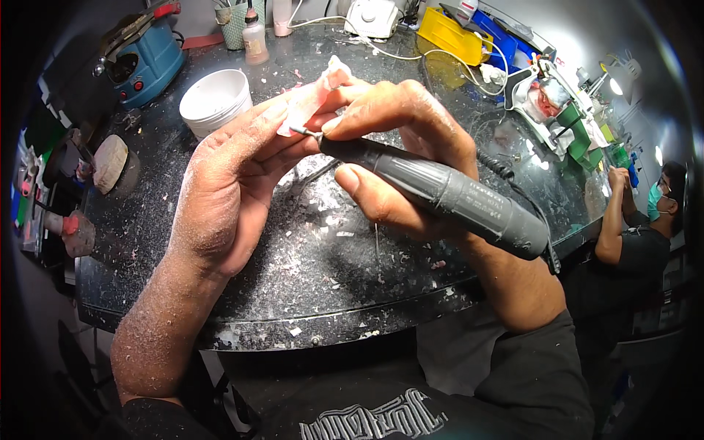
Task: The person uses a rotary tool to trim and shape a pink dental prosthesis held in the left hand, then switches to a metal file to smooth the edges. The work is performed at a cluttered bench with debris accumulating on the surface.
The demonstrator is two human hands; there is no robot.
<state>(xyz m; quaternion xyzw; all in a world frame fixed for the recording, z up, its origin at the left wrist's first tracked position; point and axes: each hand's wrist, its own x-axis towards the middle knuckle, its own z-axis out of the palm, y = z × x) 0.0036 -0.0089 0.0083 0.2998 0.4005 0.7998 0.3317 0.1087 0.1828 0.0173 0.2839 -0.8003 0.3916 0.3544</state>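
Curled round a black drill (447, 189), the right hand (444, 136) holds its metal tip (302, 130) close against a small pale piece (309, 104). The left hand (220, 183) pinches that piece, to the right of the white tub (196, 126). Behind the tub stands a bottle (255, 44). White crumbs (326, 221) dot the black table (418, 282) around the tub.

Centre: two dusty bare hands (224, 180) (436, 128), one black cylindrical handpiece (447, 187), one pale pinkish piece (306, 104). Upper left: one round white plastic tub (202, 125), one blue machine (150, 70). Upper right: one yellow plastic bin (451, 38).
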